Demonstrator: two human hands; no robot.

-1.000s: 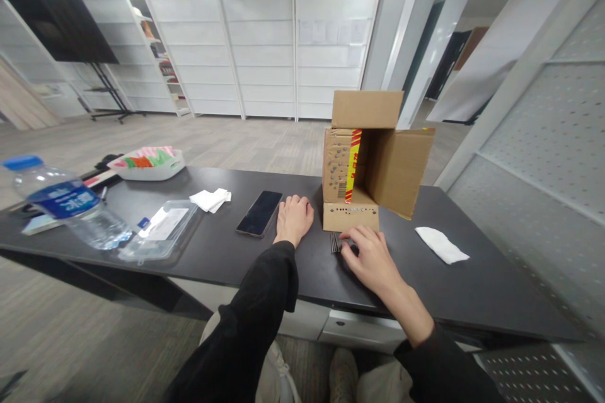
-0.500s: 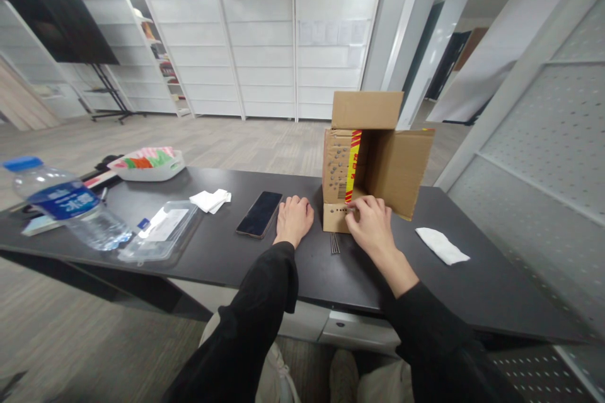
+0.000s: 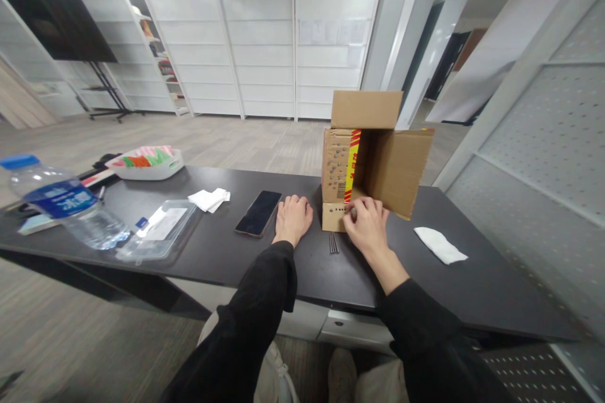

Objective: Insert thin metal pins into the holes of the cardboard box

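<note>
My right hand is closed in a pinch at the lower front flap of an open cardboard box. Whatever its fingers hold is hidden behind them. A row of small dark holes runs along that flap, and many grey dots mark the left flap beside the yellow and red tape strip. Just below the box lie several thin metal nails side by side. My left hand rests on the table with its fingers curled in, nothing visible in them, between the box and a dark phone.
On the dark table, a water bottle, a clear plastic case, folded tissues and a white basket stand left. Another tissue lies right. A perforated partition borders the right side.
My right hand has shifted slightly left and down at the lower flap, its fingers still pinched. My left hand has stayed in place.
</note>
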